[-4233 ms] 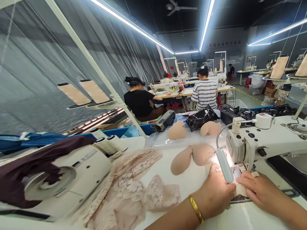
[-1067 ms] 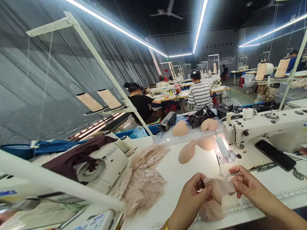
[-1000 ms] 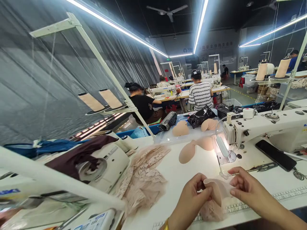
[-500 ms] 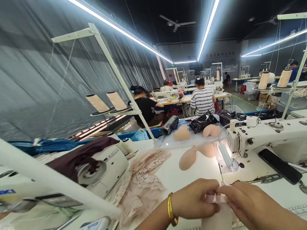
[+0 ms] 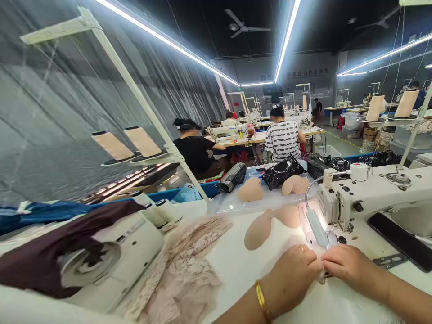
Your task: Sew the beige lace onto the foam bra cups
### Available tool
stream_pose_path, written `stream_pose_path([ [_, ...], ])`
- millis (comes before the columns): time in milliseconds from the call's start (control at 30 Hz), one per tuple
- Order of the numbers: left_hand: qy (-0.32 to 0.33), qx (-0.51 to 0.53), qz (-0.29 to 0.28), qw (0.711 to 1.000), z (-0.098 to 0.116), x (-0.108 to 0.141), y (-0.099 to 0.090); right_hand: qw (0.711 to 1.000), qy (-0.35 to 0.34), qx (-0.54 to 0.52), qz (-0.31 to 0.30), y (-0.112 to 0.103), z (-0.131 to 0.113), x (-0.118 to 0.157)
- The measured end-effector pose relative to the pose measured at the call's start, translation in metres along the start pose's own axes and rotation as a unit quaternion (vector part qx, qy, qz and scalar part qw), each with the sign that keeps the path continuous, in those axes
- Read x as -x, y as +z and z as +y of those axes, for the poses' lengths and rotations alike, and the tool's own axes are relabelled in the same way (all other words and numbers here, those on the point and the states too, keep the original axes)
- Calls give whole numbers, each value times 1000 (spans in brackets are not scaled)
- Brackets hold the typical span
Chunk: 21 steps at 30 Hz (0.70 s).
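My left hand (image 5: 297,272), with a gold bracelet (image 5: 262,301) at the wrist, is closed at the needle area of a white sewing machine (image 5: 374,186). Its fingertips pinch pale, thin fabric (image 5: 293,242), most of which the hand hides. Close against it, my right hand (image 5: 351,270) pinches the same fabric, fingers together. A small lit lamp (image 5: 316,227) on a bent neck shines just above both hands. Beige moulded cups (image 5: 259,230) lie joined on the white table, behind my left hand, and reach toward the machine.
Beige lace fabric (image 5: 192,274) is heaped at the left, beside another machine draped with dark cloth (image 5: 111,225). A black phone (image 5: 400,240) rests under the machine arm. Behind are more cups (image 5: 250,190), black plastic bags (image 5: 282,172) and thread cones (image 5: 143,141). Other people sit farther off.
Both hands have moved forward, away from me, carrying the pale fabric from the table's near edge to the needle area under the lamp. The view has shifted slightly.
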<state>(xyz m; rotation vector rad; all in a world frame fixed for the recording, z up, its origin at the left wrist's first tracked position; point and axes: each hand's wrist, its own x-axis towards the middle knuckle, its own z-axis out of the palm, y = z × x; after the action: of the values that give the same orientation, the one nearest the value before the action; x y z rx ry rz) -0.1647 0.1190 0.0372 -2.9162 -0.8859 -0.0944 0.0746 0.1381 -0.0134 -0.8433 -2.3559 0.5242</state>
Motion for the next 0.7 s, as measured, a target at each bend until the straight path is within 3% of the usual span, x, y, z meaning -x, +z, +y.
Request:
stream_pose_path([
  [100, -52, -8, 1, 999, -5, -17, 12, 998, -51, 27, -20, -3, 17, 3],
  [233, -127, -14, 148, 981, -10, -17, 27, 991, -110, 80, -19, -3, 28, 7],
  [333, -28, -36, 233, 972, -9, -12, 33, 990, -107, 80, -41, -6, 27, 8],
  [433, 53, -30, 205, 977, -5, -15, 36, 992, -77, 64, -82, -11, 22, 8],
  [567, -15, -20, 205, 978, -2, -20, 35, 987, -38, 113, -103, -15, 18, 10],
  [700, -26, 16, 212, 977, -1, -16, 30, 982, -14, 155, -110, -15, 18, 13],
])
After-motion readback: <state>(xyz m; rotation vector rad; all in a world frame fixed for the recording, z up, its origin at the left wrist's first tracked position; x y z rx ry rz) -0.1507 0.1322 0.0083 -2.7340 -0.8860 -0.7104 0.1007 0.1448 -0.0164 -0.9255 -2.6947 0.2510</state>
